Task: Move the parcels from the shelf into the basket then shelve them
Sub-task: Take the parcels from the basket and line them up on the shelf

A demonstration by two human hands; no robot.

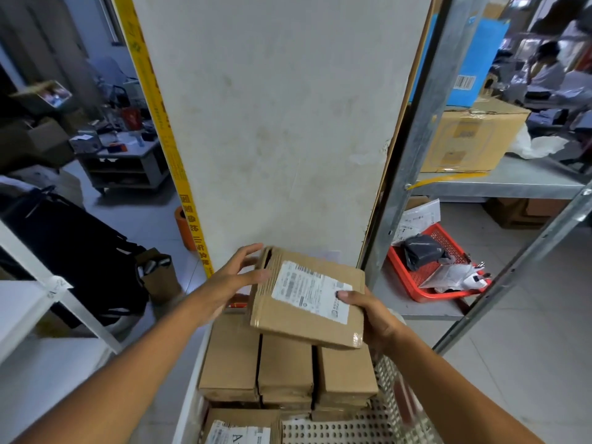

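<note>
While my right hand point(373, 317) grasps it, the flat brown cardboard parcel point(307, 296) tilts, white label up, above the perforated basket point(384, 421); left hand point(230, 277) released.

The held parcel point(307, 299) is matt brown corrugated cardboard with a smooth white paper label point(312, 291), the basket point(362, 427) beneath is pale perforated plastic, the shelf upright point(413, 136) is dull galvanised metal, and the red tray point(429, 270) is glossy plastic mesh.
</note>
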